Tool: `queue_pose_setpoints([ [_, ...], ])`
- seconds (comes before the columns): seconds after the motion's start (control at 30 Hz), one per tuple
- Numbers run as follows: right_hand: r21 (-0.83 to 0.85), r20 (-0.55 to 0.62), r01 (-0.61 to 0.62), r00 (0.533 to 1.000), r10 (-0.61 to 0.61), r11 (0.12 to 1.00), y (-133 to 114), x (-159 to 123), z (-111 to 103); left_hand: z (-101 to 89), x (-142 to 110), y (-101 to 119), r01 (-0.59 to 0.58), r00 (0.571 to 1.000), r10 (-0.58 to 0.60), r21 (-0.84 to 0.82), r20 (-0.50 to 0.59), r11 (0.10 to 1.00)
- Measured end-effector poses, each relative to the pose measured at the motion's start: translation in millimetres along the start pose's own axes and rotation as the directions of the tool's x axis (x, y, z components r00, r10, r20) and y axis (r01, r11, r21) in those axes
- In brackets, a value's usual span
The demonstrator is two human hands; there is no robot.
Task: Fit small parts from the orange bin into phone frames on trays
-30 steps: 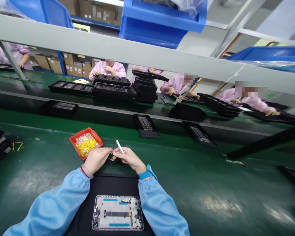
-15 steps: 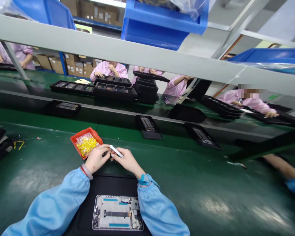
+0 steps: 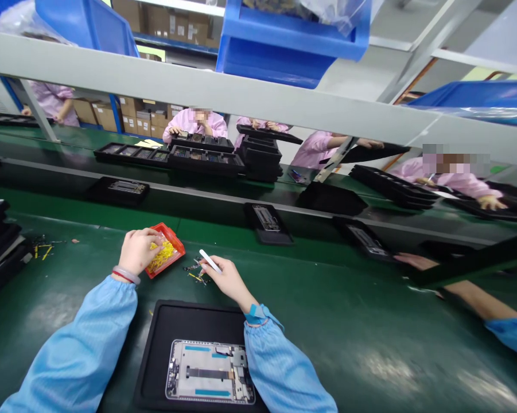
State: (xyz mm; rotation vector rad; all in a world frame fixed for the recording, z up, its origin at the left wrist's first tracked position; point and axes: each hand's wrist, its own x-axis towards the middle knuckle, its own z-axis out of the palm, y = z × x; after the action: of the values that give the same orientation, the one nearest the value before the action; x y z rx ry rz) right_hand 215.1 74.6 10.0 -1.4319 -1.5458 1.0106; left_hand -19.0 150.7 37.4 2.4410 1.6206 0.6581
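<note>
My left hand reaches over the left side of a red bin of small yellow pieces. Its fingers curl together at the pieces; whatever is between them is hidden. My right hand is closed around a slim white stick-like tool, just right of a small pile of black and yellow bits. Below both hands an opened phone body, with blue strips and a flat ribbon cable, lies on a black tray. My right sleeve covers part of its right edge.
Black trays with phone bodies sit along the strip beyond the green bench. Stacked black trays stand at left. A shelf beam with blue bins crosses above. A co-worker's arm reaches in at right.
My left hand has left my right hand and moved left to the red bin, which is turned slightly. My right hand keeps the white tool. The bits beside it now show more.
</note>
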Motion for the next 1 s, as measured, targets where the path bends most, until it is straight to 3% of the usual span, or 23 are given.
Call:
queue_pose_setpoints([
  [0.1, 0.019, -0.001, 0.013, 1.000, -0.013, 1.000, 1.0, -0.7, 1.5, 4.5, -0.3, 1.3, -0.029, 0.999, 0.030, -0.029, 0.026, 0.999],
  [0.2, 0.045, 0.014, 0.031, 0.999, -0.031, 0.999, -0.2, -3.2, 3.8, 10.2, -2.7, 13.5, -0.136, 0.986, 0.144, -0.103, 0.081, 0.985],
  [0.33, 0.158, 0.091, 0.052, 0.994, -0.066, 0.986, -4.8, -7.6, 6.7, 19.5, -9.3, 33.1, -0.344, 0.905, 0.410, -0.375, 0.113, 0.861],
  [0.4, 0.193, 0.126, 0.059, 0.988, -0.084, 0.980, -7.0, -9.1, 7.5, 23.6, -12.5, 39.2, -0.383, 0.873, 0.480, -0.481, 0.091, 0.789],
  [0.5, 0.138, 0.085, 0.073, 0.993, -0.086, 0.988, -8.7, -9.7, 8.1, 27.0, -14.7, 42.6, -0.379, 0.870, 0.485, -0.510, 0.087, 0.772],
  [0.57, 0.030, -0.060, 0.104, 0.993, -0.102, 0.994, -8.9, -9.5, 8.6, 27.7, -14.7, 42.7, -0.375, 0.877, 0.474, -0.500, 0.082, 0.781],
  [0.67, -0.147, -0.227, 0.162, 0.955, -0.193, 0.976, -9.0, -9.2, 9.8, 27.5, -14.5, 42.4, -0.364, 0.888, 0.452, -0.476, 0.080, 0.800],
  [1.0, -0.294, -0.178, 0.211, 0.946, -0.271, 0.932, -13.2, -17.0, 20.3, 27.8, -20.8, 53.7, -0.359, 0.903, 0.415, -0.337, 0.109, 0.870],
])
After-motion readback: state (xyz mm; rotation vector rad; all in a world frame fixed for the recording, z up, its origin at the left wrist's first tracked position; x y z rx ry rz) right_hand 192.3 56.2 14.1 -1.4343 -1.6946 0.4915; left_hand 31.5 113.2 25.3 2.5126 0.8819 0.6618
